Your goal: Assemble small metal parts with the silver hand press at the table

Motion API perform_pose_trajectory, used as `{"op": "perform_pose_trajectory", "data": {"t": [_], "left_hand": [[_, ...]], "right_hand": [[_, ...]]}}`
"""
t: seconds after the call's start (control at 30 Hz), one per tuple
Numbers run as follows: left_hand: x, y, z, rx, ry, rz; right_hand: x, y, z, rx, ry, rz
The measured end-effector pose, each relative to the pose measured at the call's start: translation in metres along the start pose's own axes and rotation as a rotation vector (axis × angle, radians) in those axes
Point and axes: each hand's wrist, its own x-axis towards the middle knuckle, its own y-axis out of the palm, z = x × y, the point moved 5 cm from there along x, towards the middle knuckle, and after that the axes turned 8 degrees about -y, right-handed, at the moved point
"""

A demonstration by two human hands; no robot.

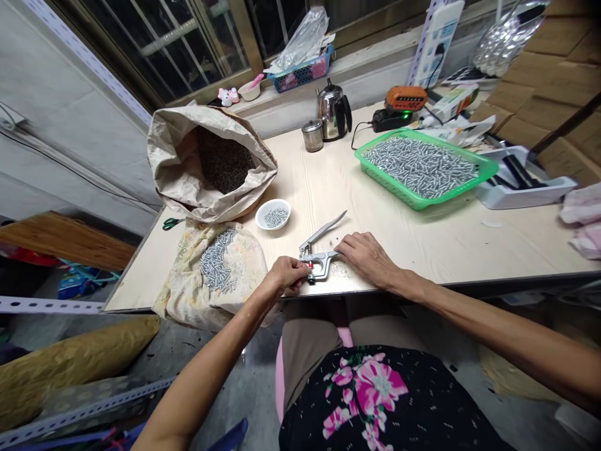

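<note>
A small metal hand press (321,247) with a raised lever stands near the table's front edge. My left hand (287,274) is at its jaw, fingers pinched on a tiny part I cannot name. Just right of the tool, my right hand (367,257) lies on the table with its fingers touching the press's base. To the left, a patterned cloth (244,263) holds a heap of small metal pieces (216,268). A white bowl (273,214) with more such pieces sits behind the press.
An open paper sack (206,160) of dark grains stands at the back left. A green basket (425,168) of metal pieces is at the right, a white tray (521,181) beyond it. Kettle (333,113), small pot (312,134) and charger (404,100) line the back. Green scissors (173,222) lie left.
</note>
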Motion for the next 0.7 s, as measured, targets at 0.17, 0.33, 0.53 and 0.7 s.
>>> {"op": "perform_pose_trajectory", "data": {"t": [0.17, 0.33, 0.53, 0.7], "left_hand": [[-0.0002, -0.0008, -0.0068, 0.048, -0.070, 0.031], [0.0001, -0.0024, -0.0093, 0.048, -0.120, 0.111], [-0.0014, 0.0002, -0.0059, 0.064, -0.148, 0.133], [-0.0021, 0.0041, -0.0069, 0.030, -0.103, 0.025]], "right_hand": [[-0.0018, 0.0048, -0.0027, 0.015, 0.013, 0.064], [-0.0023, 0.0033, -0.0029, 0.068, 0.030, 0.035], [-0.0035, 0.0033, -0.0031, 0.142, 0.018, 0.025], [-0.0054, 0.0000, -0.0056, 0.114, 0.049, -0.034]]}}
